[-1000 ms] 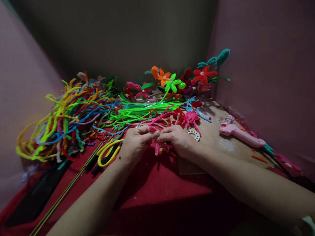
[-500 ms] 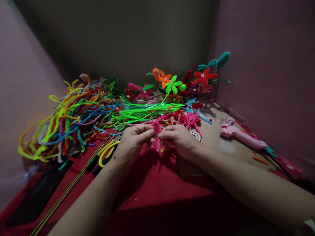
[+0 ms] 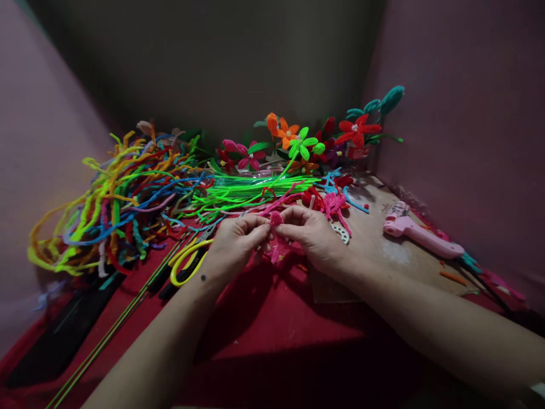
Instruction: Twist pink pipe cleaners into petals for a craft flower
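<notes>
The pink piece (image 3: pixel 276 218) is right between your two hands, at the fingertips, lifted over the red cloth (image 3: pixel 276 324). Your left hand (image 3: pixel 240 237) has thumb and fingers pinched on its left edge, and your right hand (image 3: pixel 314 237) pinches it from the other side, so both grips are narrow and nearly meet. More pink strands (image 3: pixel 277 254) hang just below your fingertips; you cannot tell from here whether they join the piece.

Just left of your left hand lies a pair of yellow handles (image 3: pixel 174 272), beside a black-handled tool (image 3: pixel 193 267). Thin green wires (image 3: pixel 114 325) run from near there toward you, along your left forearm, and a black, flat thing (image 3: pixel 55 341) lies farther left. Beyond that hand, to the left, is the big heap of coloured stems (image 3: pixel 119 199).

Straight past both hands you have the green stems (image 3: pixel 255 189), and behind those stand the flowers: pink (image 3: pixel 250 156), orange (image 3: pixel 286 134), green (image 3: pixel 303 145) and, off to the right, red (image 3: pixel 355 132).

Just beyond your right hand sits a tangle of pink stems (image 3: pixel 334 203), with a white disc (image 3: pixel 342 233) full of holes partly hidden by the hand. Well to its right, on the brown board (image 3: pixel 392 253), lies the pink glue gun (image 3: pixel 426 238), with an orange bit (image 3: pixel 452 278) on the near side of it
</notes>
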### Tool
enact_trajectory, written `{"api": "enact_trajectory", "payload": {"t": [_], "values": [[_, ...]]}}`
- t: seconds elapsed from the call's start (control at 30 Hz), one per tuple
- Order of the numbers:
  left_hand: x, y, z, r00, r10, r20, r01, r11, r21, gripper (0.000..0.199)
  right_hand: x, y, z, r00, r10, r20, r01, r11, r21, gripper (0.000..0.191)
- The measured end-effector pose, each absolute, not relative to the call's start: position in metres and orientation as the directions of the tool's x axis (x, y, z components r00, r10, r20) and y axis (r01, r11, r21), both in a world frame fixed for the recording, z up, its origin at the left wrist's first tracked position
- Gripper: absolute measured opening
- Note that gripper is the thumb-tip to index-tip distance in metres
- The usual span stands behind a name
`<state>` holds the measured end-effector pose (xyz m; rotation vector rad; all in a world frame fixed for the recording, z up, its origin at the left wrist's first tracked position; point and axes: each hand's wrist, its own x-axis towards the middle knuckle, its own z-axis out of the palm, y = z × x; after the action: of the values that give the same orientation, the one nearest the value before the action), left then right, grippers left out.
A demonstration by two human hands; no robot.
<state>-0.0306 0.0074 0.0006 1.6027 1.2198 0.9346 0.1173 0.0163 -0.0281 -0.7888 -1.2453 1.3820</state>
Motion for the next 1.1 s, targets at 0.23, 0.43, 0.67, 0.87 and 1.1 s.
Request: {"api": "enact_trajectory", "payload": {"t": [0.23, 0.43, 0.67, 0.87, 1.1], "values": [[-0.028, 0.005, 0.002, 0.214, 0.975, 0.061, 0.383, -0.141, 0.913, 0.022, 0.118, 0.018, -0.033, -0.232, 0.968, 0.100, -0.335, 0.017, -0.942, 0.007], [-0.031, 0.001, 0.007, 0.185, 0.971, 0.153, 0.379, -0.214, 0.900, 0.018, 0.119, 0.022, -0.035, -0.358, 0.931, -0.067, -0.487, -0.248, -0.837, 0.019], [-0.084, -0.010, 0.006, 0.127, 0.971, 0.203, 0.952, -0.177, 0.251, 0.027, 0.118, 0.023, -0.035, -0.402, 0.913, -0.068, -0.543, -0.298, -0.785, 0.021], [-0.111, -0.020, -0.015, 0.105, 0.994, 0.008, 0.968, -0.100, -0.232, 0.025, 0.118, 0.022, -0.035, -0.454, 0.891, -0.027, -0.529, -0.294, -0.796, 0.014], [-0.122, -0.036, -0.012, 0.112, 0.988, 0.110, 0.968, -0.084, -0.235, 0.021, 0.118, 0.022, -0.031, -0.482, 0.873, 0.070, -0.565, -0.249, -0.787, 0.012]]}}
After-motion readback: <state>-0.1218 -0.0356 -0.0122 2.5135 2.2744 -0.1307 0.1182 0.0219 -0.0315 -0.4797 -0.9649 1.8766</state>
